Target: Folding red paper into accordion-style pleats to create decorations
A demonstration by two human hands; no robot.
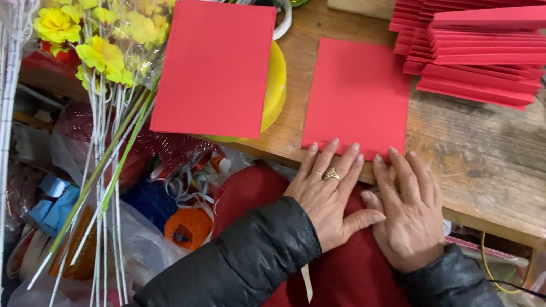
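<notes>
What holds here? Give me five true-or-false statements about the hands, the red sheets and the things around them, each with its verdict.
1. Both hands press flat on the near edge of a red sheet. True: left hand and right hand lie side by side on it.
2. The left hand wears a ring. True.
3. The stack of folded red paper lies left of the flowers. False: it sits at the far right of the wooden table.
4. The artificial flowers are blue. False: mostly yellow, some pink.
5. The second red sheet lies over a yellow object. True.
</notes>
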